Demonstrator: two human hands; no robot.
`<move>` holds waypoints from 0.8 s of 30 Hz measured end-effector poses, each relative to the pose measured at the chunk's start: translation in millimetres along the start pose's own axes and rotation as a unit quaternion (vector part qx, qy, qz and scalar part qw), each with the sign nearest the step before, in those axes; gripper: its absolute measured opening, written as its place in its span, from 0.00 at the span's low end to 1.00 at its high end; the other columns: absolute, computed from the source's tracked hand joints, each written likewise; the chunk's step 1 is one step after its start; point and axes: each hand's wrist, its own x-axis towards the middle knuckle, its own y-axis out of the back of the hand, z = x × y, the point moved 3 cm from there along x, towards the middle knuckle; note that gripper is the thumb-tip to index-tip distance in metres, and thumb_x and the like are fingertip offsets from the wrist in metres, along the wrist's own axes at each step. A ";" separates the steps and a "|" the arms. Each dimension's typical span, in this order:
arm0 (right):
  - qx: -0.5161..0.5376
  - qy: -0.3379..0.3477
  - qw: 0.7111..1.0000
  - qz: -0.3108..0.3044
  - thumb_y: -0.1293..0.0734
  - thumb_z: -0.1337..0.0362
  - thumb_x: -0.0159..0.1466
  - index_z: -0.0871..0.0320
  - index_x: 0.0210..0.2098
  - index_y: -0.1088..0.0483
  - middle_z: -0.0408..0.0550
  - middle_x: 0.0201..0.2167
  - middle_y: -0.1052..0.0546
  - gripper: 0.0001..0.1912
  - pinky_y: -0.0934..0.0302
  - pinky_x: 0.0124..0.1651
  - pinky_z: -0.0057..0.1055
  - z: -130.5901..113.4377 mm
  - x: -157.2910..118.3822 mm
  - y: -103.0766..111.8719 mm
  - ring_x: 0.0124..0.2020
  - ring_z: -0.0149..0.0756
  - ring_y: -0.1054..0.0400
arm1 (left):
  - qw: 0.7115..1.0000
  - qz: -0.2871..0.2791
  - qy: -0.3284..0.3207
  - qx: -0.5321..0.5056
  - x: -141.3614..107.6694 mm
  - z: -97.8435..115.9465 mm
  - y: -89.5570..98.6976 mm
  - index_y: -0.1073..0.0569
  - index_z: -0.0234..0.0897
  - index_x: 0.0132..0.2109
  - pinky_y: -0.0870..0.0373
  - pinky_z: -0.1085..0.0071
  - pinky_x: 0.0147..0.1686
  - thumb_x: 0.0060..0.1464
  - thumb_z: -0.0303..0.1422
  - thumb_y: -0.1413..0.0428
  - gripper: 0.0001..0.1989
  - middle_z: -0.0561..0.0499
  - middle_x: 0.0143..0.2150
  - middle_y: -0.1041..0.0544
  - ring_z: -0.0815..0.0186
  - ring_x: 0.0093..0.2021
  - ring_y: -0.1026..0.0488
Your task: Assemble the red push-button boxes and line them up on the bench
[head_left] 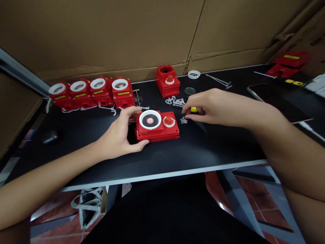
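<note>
Our left hand (117, 137) clasps the left end of the red box (157, 136) on the desk (165, 156). Our right hand (214, 106) curls beside loose screws (183, 120); we cannot tell whether it holds any.

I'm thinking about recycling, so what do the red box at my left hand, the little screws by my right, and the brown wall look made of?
Red box: probably moulded plastic, with an even, glossy sheen. Screws: likely metal, from their silvery shine. Brown wall: apparently matte cardboard, given its creases.
</note>
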 end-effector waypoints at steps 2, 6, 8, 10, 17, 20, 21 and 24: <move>-0.002 0.012 1.000 -0.012 0.28 0.57 0.75 0.53 0.47 0.15 0.47 0.41 0.13 0.10 0.37 0.38 0.36 -0.9 0.6 -3.8 0.30 0.33 0.28 | 1.000 0.004 -0.001 0.011 -0.1 -0.1 0.4 0.40 0.43 0.78 0.12 0.49 0.68 0.63 0.46 0.25 0.47 0.37 0.71 0.21 0.45 0.69 0.16; -0.013 0.041 0.999 -0.026 0.29 0.56 0.77 0.54 0.48 0.16 0.45 0.39 0.13 0.10 0.37 0.40 0.36 -0.8 1.6 -11.0 0.30 0.31 0.30 | 0.999 0.000 0.022 0.038 0.1 -0.9 1.1 0.41 0.42 0.78 0.11 0.51 0.60 0.62 0.47 0.25 0.49 0.37 0.67 0.20 0.47 0.62 0.14; -0.013 0.049 0.998 -0.027 0.30 0.56 0.77 0.54 0.48 0.16 0.45 0.38 0.14 0.11 0.38 0.40 0.36 -0.6 1.8 -12.6 0.29 0.31 0.31 | 0.999 -0.008 0.034 0.041 0.6 -0.9 0.9 0.41 0.42 0.78 0.11 0.53 0.57 0.62 0.48 0.25 0.49 0.38 0.66 0.20 0.48 0.59 0.14; -0.012 0.049 0.998 -0.023 0.31 0.57 0.77 0.53 0.47 0.17 0.45 0.37 0.14 0.10 0.37 0.41 0.37 -0.8 1.9 -13.5 0.29 0.32 0.31 | 0.998 -0.018 0.044 0.033 1.4 -0.7 0.4 0.42 0.42 0.78 0.11 0.54 0.56 0.63 0.49 0.26 0.48 0.38 0.66 0.20 0.49 0.59 0.14; -0.014 0.027 0.999 -0.031 0.34 0.65 0.72 0.56 0.41 0.23 0.48 0.40 0.17 0.07 0.39 0.44 0.35 -5.4 5.3 -20.3 0.34 0.32 0.31 | 0.998 -0.033 0.057 -0.001 5.3 2.1 2.3 0.40 0.42 0.77 0.11 0.55 0.57 0.63 0.53 0.26 0.48 0.37 0.68 0.18 0.48 0.60 0.13; -0.011 0.019 0.999 -0.034 0.34 0.66 0.71 0.57 0.40 0.24 0.48 0.39 0.18 0.05 0.39 0.44 0.35 -7.8 6.9 -22.1 0.32 0.31 0.33 | 0.997 -0.038 0.062 0.000 6.2 3.9 3.4 0.38 0.41 0.76 0.10 0.54 0.57 0.62 0.55 0.26 0.47 0.36 0.69 0.18 0.47 0.59 0.12; -0.009 0.015 0.999 -0.033 0.33 0.66 0.71 0.57 0.39 0.25 0.47 0.39 0.19 0.05 0.39 0.43 0.35 -8.4 7.3 -22.1 0.32 0.31 0.34 | 0.997 -0.038 0.061 0.001 6.5 4.5 3.7 0.37 0.41 0.76 0.10 0.54 0.57 0.62 0.55 0.26 0.47 0.36 0.69 0.18 0.47 0.59 0.12; 0.003 0.004 1.000 -0.005 0.33 0.67 0.69 0.57 0.39 0.26 0.47 0.39 0.20 0.03 0.38 0.41 0.34 -10.4 7.2 -18.2 0.32 0.31 0.33 | 0.997 -0.035 0.065 0.009 7.5 5.7 4.4 0.35 0.41 0.75 0.10 0.54 0.57 0.62 0.55 0.27 0.45 0.36 0.69 0.17 0.47 0.59 0.12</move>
